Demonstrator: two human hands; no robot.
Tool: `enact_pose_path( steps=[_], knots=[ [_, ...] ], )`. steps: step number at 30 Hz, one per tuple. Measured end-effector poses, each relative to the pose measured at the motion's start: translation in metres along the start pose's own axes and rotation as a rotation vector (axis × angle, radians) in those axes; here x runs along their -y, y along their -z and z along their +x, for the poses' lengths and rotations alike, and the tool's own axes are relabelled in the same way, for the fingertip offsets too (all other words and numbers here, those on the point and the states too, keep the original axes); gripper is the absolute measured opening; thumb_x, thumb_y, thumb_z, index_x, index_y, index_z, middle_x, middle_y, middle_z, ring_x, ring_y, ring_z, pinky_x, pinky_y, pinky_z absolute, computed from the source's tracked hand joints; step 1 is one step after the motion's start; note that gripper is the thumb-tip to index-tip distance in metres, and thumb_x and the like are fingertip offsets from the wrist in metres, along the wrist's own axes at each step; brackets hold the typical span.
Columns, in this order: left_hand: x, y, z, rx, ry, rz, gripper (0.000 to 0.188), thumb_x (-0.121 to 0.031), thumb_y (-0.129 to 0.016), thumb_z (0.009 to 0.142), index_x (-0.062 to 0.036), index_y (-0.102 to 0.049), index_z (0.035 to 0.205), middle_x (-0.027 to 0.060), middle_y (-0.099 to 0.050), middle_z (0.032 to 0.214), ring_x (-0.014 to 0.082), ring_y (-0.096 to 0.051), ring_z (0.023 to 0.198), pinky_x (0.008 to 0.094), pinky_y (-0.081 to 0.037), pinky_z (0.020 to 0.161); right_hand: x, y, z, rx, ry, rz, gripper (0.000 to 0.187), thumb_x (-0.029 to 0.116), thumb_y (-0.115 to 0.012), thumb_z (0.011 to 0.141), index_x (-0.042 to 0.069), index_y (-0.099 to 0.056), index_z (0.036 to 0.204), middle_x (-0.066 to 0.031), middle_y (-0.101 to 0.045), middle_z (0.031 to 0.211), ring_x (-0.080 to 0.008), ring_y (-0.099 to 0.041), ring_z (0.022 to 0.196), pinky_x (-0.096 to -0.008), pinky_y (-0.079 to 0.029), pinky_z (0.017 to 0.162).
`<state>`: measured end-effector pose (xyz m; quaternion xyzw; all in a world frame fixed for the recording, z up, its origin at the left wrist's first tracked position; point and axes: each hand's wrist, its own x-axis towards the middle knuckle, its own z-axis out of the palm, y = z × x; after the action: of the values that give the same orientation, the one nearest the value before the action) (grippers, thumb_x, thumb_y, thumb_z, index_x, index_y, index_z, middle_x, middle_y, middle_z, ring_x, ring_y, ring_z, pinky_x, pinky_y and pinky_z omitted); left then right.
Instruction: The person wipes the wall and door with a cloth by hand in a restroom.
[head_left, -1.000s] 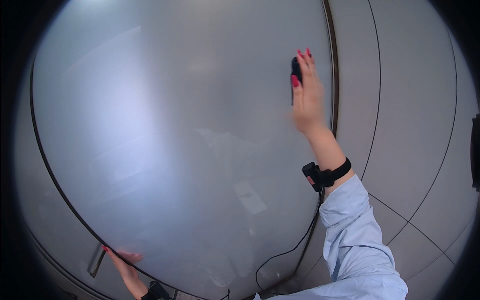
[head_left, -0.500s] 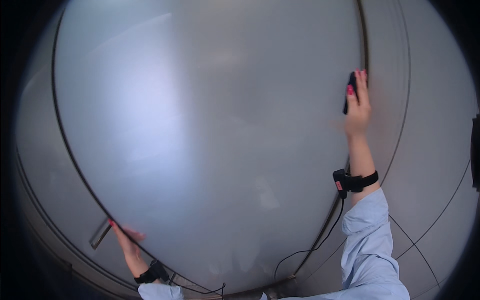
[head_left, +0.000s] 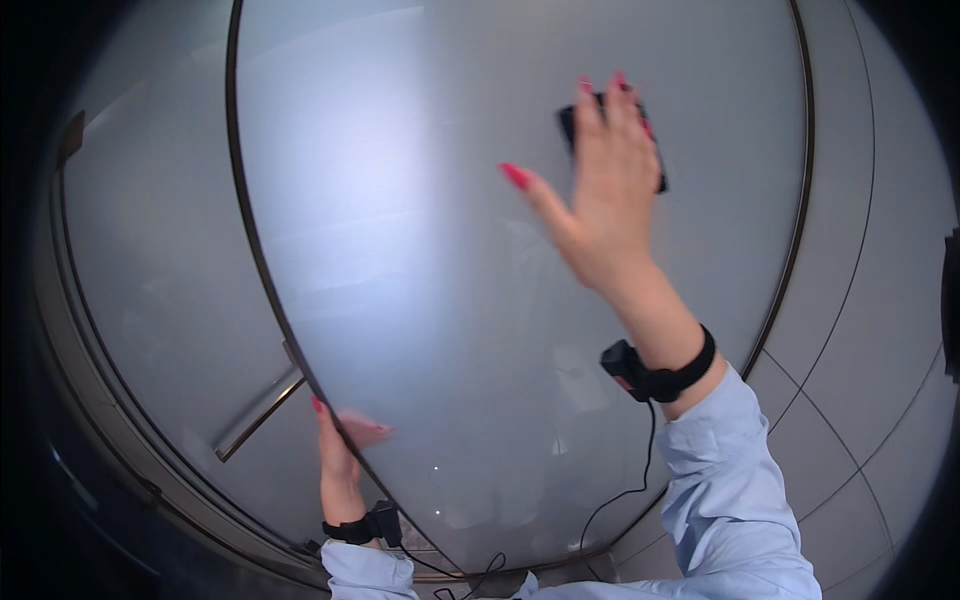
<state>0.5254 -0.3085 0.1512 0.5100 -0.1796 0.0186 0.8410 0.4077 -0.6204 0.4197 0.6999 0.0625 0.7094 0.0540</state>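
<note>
A large frosted glass panel with dark edges fills the middle of the view. My right hand lies over a flat black pad against the upper right part of the glass. Its thumb is spread to the left, while the other fingers stretch across the pad, with one nail curled at its right side. At the lower left, my left hand clasps the panel's dark left edge. Some of its fingers look blurred behind or in the glass.
A metal bar handle sits on another glass pane just left of my left hand. Large grey tiles cover the right side. Black wrist straps with a thin cable trail from both arms. A dark rail curves along the lower left.
My right hand has moved the black pad left and slightly up, from the panel's right edge onto the glass. The whole view has shifted, with the panel now farther right.
</note>
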Motion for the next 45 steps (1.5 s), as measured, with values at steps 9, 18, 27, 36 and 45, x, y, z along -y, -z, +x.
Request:
enact_pose_path(
  steps=[9, 18, 27, 36, 45],
  knots=[
    [-0.008, 0.009, 0.004, 0.234, 0.072, -0.021, 0.087, -0.069, -0.024, 0.098, 0.0047, -0.066, 0.078, 0.0231, -0.071, 0.082, 0.0364, -0.072, 0.082, 0.0443, -0.058, 0.079, 0.178, -0.08, 0.04, -0.014, 0.106, 0.225, 0.087, 0.053, -0.061, 0.087, -0.005, -0.033, 0.145, -0.0289, -0.03, 0.151, -0.0405, -0.022, 0.145, -0.05, -0.014, 0.116],
    [-0.003, 0.008, 0.006, 0.235, 0.012, 0.037, 0.086, -0.07, -0.027, 0.096, 0.0067, -0.062, 0.079, 0.0252, -0.069, 0.08, 0.0391, -0.072, 0.075, 0.0475, -0.06, 0.072, 0.211, -0.093, 0.03, 0.011, 0.321, 0.19, 0.058, 0.034, -0.054, 0.095, -0.001, -0.045, 0.141, -0.0203, -0.043, 0.147, -0.0325, -0.035, 0.141, -0.043, -0.024, 0.116],
    [0.007, 0.008, 0.004, 0.102, 0.019, -0.023, 0.079, -0.067, -0.032, 0.097, 0.0052, -0.058, 0.077, 0.0237, -0.067, 0.072, 0.0393, -0.07, 0.063, 0.0505, -0.06, 0.061, 0.09, -0.041, 0.025, 0.051, 0.312, 0.118, 0.053, 0.016, -0.059, 0.09, 0.009, -0.046, 0.141, -0.0153, -0.046, 0.145, -0.0327, -0.042, 0.136, -0.0439, -0.033, 0.11],
    [0.026, 0.024, 0.015, -0.249, -0.039, -0.066, 0.072, -0.066, -0.038, 0.096, 0.0037, -0.05, 0.11, 0.0186, -0.061, 0.066, 0.0363, -0.064, 0.052, 0.0516, -0.057, 0.051, -0.087, 0.022, 0.011, -0.021, 0.138, -0.016, 0.054, 0.008, -0.051, 0.092, 0.005, -0.04, 0.145, -0.0185, -0.038, 0.151, -0.0372, -0.036, 0.139, -0.0488, -0.029, 0.112],
    [0.011, 0.011, 0.006, -0.394, -0.072, 0.065, 0.071, -0.075, -0.041, 0.09, -0.0084, -0.054, 0.07, 0.0104, -0.058, 0.058, 0.0278, -0.06, 0.05, 0.0429, -0.053, 0.049, -0.257, 0.079, -0.028, -0.096, -0.062, -0.021, 0.048, 0.009, -0.039, 0.098, 0.004, -0.039, 0.146, -0.0167, -0.036, 0.153, -0.0326, -0.03, 0.145, -0.0405, -0.026, 0.117]
  ],
)
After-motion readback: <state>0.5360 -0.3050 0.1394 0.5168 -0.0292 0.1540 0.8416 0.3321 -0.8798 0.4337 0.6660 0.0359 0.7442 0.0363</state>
